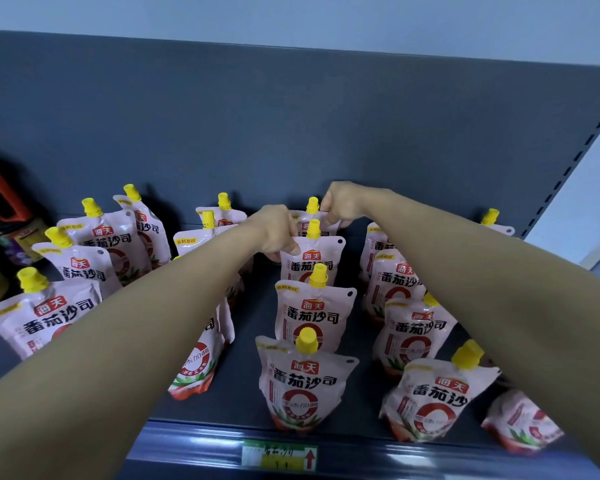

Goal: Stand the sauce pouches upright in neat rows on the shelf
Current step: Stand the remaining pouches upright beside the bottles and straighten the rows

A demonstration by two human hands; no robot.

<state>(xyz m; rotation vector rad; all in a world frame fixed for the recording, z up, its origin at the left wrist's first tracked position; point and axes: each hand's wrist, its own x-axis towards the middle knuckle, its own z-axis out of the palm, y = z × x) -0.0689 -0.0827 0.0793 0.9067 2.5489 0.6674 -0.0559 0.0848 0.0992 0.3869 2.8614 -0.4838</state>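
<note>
Pinching pouches (311, 259) labelled 海天 番茄沙司, both hands (274, 230) (342, 202).

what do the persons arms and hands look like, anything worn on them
Both arms are bare from the lower frame edge to the wrists: no sleeves in view. The left hand and right hand wear no gloves, and no watch, bracelet or ring shows. Fingers are partly hidden, so small rings cannot be excluded.

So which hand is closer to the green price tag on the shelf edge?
Left, by a little. The left hand is up and slightly left of the green price tag; the right hand is farther back, up and right of it.
</note>
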